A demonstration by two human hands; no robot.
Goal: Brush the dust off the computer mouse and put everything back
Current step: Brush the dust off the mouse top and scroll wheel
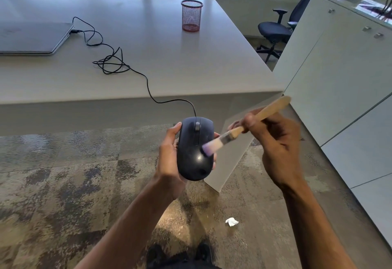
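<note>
Desk (pixel 148 56) fills the upper left of the frame, with a closed laptop (pixel 34 37) at far left and a red mesh cup (pixel 191 16) at upper centre (likely the brush's home). Centre frame, the left hand (pixel 169 158) cradles the black mouse (pixel 195 147), fingers curled round its sides, held off the desk above the carpet. The right hand (pixel 275 139) pinches the wooden brush (pixel 237 130), bristles touching the mouse's right flank. Best to sweep lightly outward, keeping the cable (pixel 148 84) slack.
</note>
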